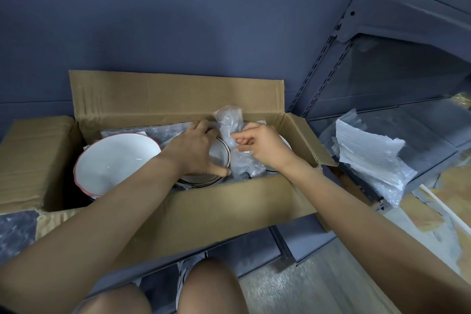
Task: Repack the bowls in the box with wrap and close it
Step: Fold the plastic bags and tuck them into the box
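An open cardboard box lies on a low shelf with its flaps up. Inside at the left sits a large white bowl with a red rim. In the middle is a stack of white bowls with dark rims; my left hand grips this stack from above, thumb at its near edge. A crumpled clear bubble wrap stands upright right of the stack, and my right hand pinches it. Another dark-rimmed bowl is mostly hidden behind my right hand.
A second heap of bubble wrap lies on the shelf right of the box. A closed brown carton stands at the left. Blue shelving uprights rise at the right. My knees are below, over a wooden floor.
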Demonstrator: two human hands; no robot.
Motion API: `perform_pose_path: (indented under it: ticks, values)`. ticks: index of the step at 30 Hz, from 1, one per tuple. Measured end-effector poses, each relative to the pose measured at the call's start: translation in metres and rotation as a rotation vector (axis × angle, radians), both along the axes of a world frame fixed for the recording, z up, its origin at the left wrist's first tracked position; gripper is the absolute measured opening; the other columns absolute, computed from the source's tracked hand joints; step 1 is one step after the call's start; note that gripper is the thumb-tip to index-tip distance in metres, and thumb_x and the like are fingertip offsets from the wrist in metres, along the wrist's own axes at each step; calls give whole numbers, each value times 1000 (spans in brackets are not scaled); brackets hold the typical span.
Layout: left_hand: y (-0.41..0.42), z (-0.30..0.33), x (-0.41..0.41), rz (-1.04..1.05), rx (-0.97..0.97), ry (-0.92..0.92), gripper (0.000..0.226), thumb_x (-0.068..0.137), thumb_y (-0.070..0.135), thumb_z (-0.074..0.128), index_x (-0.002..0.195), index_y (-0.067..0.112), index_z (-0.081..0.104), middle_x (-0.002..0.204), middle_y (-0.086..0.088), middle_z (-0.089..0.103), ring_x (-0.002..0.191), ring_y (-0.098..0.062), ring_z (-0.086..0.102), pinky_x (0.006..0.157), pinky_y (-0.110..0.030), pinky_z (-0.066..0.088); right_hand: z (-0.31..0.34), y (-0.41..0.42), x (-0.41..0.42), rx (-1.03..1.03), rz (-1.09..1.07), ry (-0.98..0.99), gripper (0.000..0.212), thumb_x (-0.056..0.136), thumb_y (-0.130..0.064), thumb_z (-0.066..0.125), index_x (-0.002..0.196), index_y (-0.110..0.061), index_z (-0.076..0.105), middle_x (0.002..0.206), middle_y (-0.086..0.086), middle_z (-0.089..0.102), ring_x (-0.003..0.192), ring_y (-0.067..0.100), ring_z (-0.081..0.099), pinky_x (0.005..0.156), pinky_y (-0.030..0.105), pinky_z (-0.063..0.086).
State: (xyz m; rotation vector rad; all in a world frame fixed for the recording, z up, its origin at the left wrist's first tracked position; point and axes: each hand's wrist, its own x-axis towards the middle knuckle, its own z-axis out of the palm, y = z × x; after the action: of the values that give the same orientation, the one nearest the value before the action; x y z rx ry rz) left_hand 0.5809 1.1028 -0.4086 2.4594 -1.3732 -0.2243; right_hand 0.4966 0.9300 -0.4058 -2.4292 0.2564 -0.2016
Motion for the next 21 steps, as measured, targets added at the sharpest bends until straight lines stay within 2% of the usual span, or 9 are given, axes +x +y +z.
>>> perform_pose_path:
  ticks: [2, 5, 10, 12, 15, 18, 21]
  values:
    - [1, 2, -1, 3, 6, 5, 106, 52, 75, 60, 138, 16, 41, 145, 1, 30, 132, -19, 25, 106, -35, 33, -3, -3, 2, -110, 52, 40, 42, 79, 17, 64, 119, 2, 63, 98, 11, 50, 82, 8, 52, 78, 1, 41]
    - [1, 2, -2, 2, 2, -10, 116, 40, 81, 38, 137, 19, 41, 145, 3, 29, 132, -18, 24, 103, -32, 33, 1, -14, -3, -229, 136, -24, 45, 79, -8, 75, 122, -8, 63, 107, -2, 48, 102, 11, 48, 95, 14, 36]
    - [2, 3, -4, 8, -27, -37, 118, 39, 82, 35, 139, 18, 39, 144, 2, 31, 132, -18, 26, 102, -32, 34, 7, -22, -15, -178, 223, -17, 66, 77, -32, 76, 137, -23, 50, 139, -11, 46, 132, 5, 40, 113, 25, 29]
    - [2, 3, -4, -5, -21, -46, 114, 47, 83, 47, 140, 18, 39, 144, 1, 31, 132, -18, 27, 102, -32, 33, 5, -23, -14, -216, 244, 24, 70, 76, -41, 75, 139, -26, 47, 145, -12, 44, 136, 3, 36, 115, 27, 27]
    - [0, 0, -2, -10, -2, -63, 95, 63, 66, 68, 140, 18, 38, 143, 1, 31, 132, -17, 26, 100, -31, 34, 5, -25, -9, -276, 270, 124, 75, 75, -45, 74, 141, -22, 45, 148, -9, 40, 138, 2, 30, 115, 18, 19]
    - [0, -3, 1, -16, -15, -64, 94, 60, 69, 66, 136, 19, 42, 138, 3, 34, 129, -15, 28, 97, -28, 36, 5, -24, -5, -407, 309, 185, 73, 77, -47, 72, 141, -22, 46, 147, -9, 42, 136, 6, 35, 114, 22, 23]
    - [-1, -5, 4, -27, -24, -53, 100, 55, 77, 61, 135, 20, 43, 136, 3, 36, 127, -14, 30, 98, -28, 37, 8, -23, 1, -485, 365, 188, 68, 79, -41, 72, 138, -18, 49, 144, -6, 47, 132, 9, 41, 111, 28, 30]
